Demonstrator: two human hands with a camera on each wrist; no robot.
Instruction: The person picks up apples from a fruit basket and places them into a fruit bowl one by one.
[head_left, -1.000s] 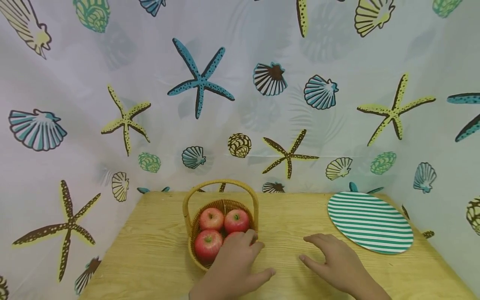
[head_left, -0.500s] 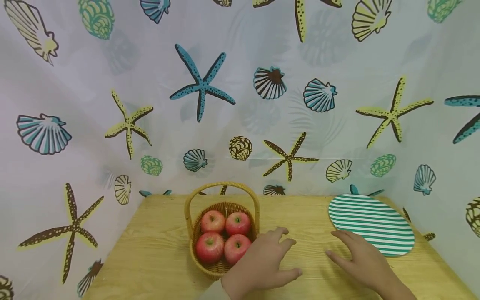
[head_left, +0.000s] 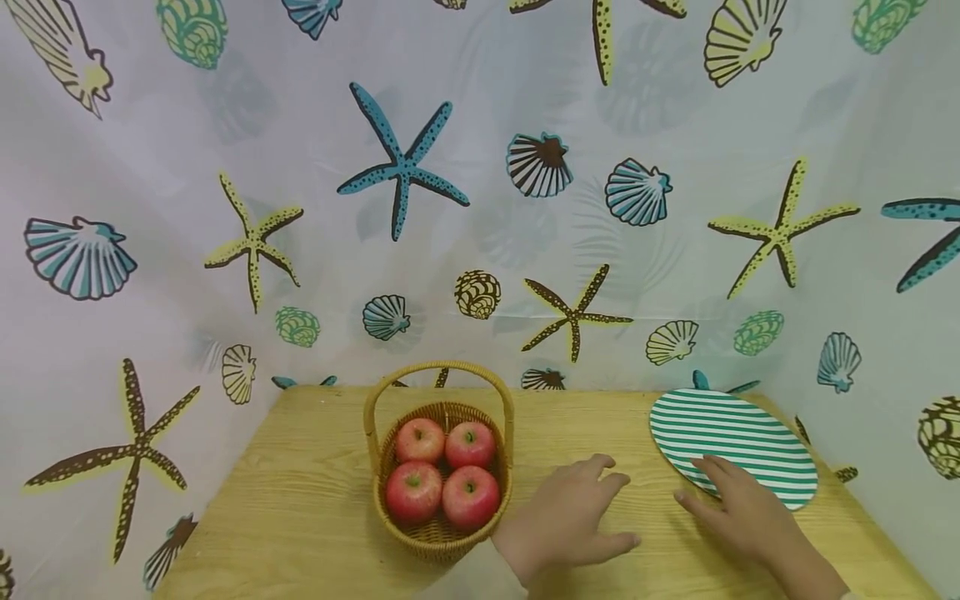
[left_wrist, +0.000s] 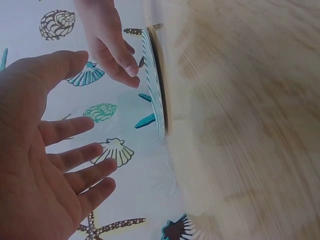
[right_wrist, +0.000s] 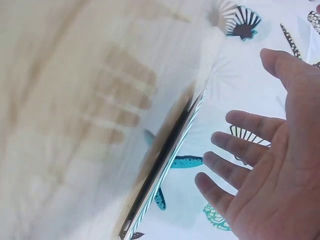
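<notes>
My left hand [head_left: 566,517] hovers over the table just right of the basket, fingers spread and nothing in them; its bare palm faces the left wrist view. My right hand [head_left: 750,512] is at the near left edge of a round placemat [head_left: 738,442] with green and white stripes, overlapping it in the head view. Its fingers are loosely extended and hold nothing. In the right wrist view the placemat [right_wrist: 167,167] appears edge-on, apart from the fingers. A wicker basket [head_left: 442,546] with a tall handle contains several red apples [head_left: 470,497].
The light wooden table [head_left: 300,500] ends at a white curtain [head_left: 465,225] printed with starfish and shells. This curtain stands behind the table and along both sides. The basket's handle [head_left: 438,364] arches above the apples.
Both hands have moved to the right. The left hand has left its place over the basket, uncovering the front right apple, and the right hand has come to the placemat. Basket and placemat stay put.
</notes>
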